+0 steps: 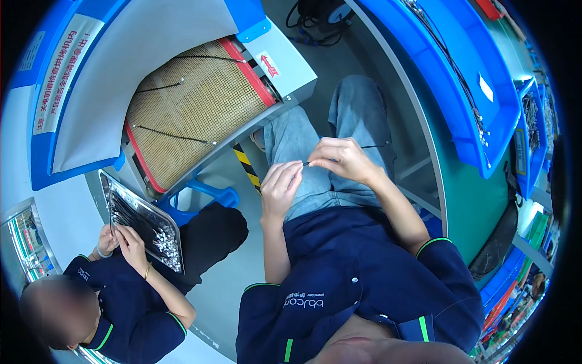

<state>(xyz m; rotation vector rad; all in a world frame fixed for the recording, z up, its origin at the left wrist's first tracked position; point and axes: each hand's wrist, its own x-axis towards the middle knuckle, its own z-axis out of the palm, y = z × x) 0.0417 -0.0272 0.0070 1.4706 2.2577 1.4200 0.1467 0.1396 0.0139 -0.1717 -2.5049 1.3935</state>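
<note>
The left hand (280, 187) and right hand (344, 159) pinch a thin black cable (374, 145) between closed fingertips, above the lap (312, 193) — light, steady pinches set close together should help avoid kinking or twisting it.

Runs clear above grey floor (227, 276) lower left of center, blocked by machine hood (154, 36) upper left, blue bin (500, 118) upper right.

Red-lettered label (68, 73) on hood (176, 30), arrow (268, 64) on machine (294, 79), shirt lettering (305, 301), partly unclear
</note>
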